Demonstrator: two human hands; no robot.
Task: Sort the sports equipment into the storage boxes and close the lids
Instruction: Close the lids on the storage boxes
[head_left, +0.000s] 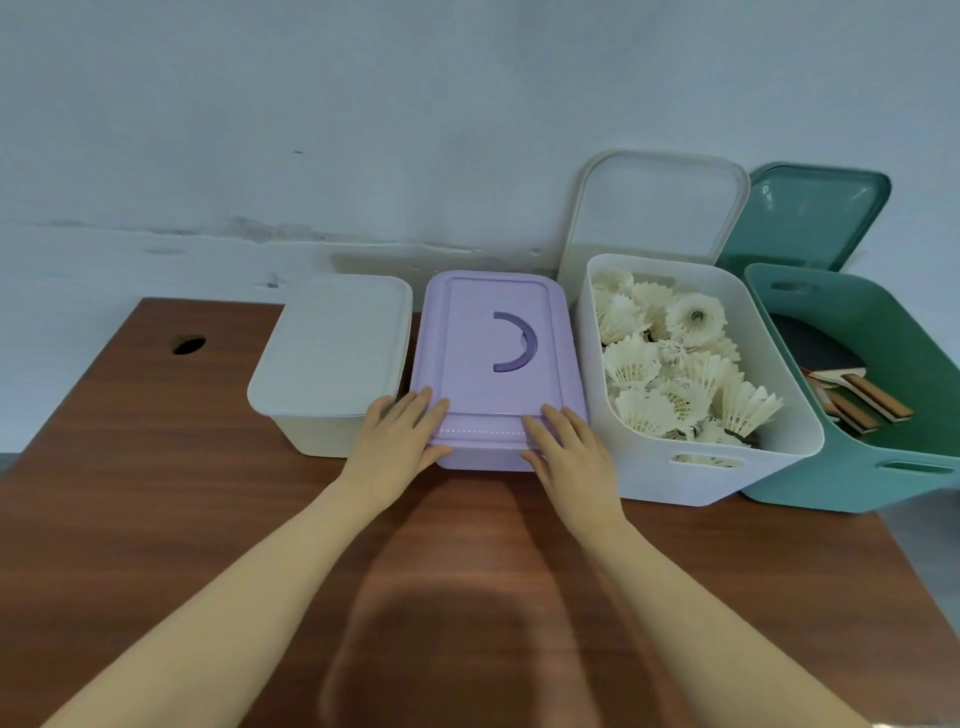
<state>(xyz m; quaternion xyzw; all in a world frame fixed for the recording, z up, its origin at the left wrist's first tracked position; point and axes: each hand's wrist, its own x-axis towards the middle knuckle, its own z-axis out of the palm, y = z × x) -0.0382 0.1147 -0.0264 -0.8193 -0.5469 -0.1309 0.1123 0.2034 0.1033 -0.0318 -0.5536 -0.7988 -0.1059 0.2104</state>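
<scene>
Both arms reach forward; left hand (400, 439) and right hand (569, 449) press spread, straight fingers on the purple lid (493, 364), thumbs seemingly underneath its rim.

No legible text, labels, brand marks or numbers on any storage box, lid, shuttlecock or paddle; surfaces all plain as far as the view resolves.
</scene>
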